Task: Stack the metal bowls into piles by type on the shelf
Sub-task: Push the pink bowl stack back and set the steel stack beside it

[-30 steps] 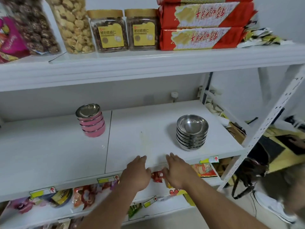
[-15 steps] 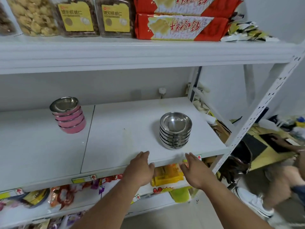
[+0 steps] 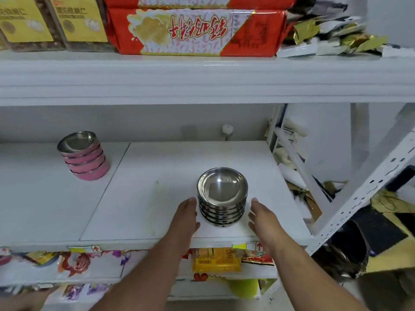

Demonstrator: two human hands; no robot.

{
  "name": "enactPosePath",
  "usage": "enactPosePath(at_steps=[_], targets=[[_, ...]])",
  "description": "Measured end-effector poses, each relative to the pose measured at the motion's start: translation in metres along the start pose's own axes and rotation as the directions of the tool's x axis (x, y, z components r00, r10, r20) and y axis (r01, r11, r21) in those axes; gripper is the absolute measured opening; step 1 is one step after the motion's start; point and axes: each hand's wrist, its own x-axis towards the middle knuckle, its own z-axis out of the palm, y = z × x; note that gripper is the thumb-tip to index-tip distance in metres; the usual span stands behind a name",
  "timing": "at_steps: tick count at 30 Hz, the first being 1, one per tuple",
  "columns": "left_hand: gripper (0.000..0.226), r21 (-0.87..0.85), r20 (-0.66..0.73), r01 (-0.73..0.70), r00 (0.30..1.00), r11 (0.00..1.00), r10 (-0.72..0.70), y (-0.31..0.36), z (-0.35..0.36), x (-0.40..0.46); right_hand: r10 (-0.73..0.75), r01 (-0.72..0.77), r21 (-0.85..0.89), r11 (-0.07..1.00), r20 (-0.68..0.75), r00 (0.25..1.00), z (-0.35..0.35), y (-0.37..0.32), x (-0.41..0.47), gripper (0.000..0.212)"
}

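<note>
Both hands advanced, left hand (image 3: 185, 217) and right hand (image 3: 263, 217) flanking round steel bowls (image 3: 222, 195), grips released.

Open left hand (image 3: 187, 217) and right hand (image 3: 263, 218) flank steel bowl stack (image 3: 222, 196); neither grips.

On the shelf (image 3: 157, 198), my hands flank the steel bowl stack (image 3: 222, 196); the pink-sided bowl stack (image 3: 84, 156) sits far left of it, further back.

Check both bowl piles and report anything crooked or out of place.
The pink-sided pile leans: its upper bowls sit shifted left of the bottom one. The plain steel pile stands fairly straight. Left hand and right hand flank it, open; contact is unclear. Nothing looks spilled or damaged on the shelf.
</note>
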Motion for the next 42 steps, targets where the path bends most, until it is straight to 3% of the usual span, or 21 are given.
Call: enactPosePath(at_steps=[3,6,16,23,33,42], targets=[[0.060,-0.119,0.000,0.051,0.999,0.992,-0.051,0.001,0.009,-0.002,0.063,-0.077,0.206,0.976,0.074,0.995,0.000,-0.006,0.009,0.068],[0.059,-0.189,0.047,0.069,0.997,0.979,-0.061,0.005,0.013,-0.002,0.053,-0.090,0.294,0.952,0.130,0.990,0.001,-0.009,0.018,0.069],[0.038,-0.212,0.106,0.076,0.993,0.974,-0.054,0.011,0.015,-0.012,-0.013,-0.054,0.311,0.949,0.209,0.978,0.008,-0.010,0.030,0.058],[0.033,-0.229,0.056,0.032,0.998,0.973,-0.020,0.026,-0.006,-0.015,-0.046,-0.042,0.339,0.940,0.247,0.968,0.033,-0.021,0.029,0.054],[0.034,-0.262,-0.018,-0.055,0.998,0.963,0.052,0.048,-0.105,0.004,-0.073,-0.035,0.320,0.947,0.322,0.944,0.133,-0.048,0.017,0.059],[0.044,-0.272,0.015,-0.079,0.996,0.959,0.087,0.063,-0.229,0.039,-0.092,-0.007,0.311,0.950,0.303,0.949,0.256,-0.058,-0.004,0.055]])
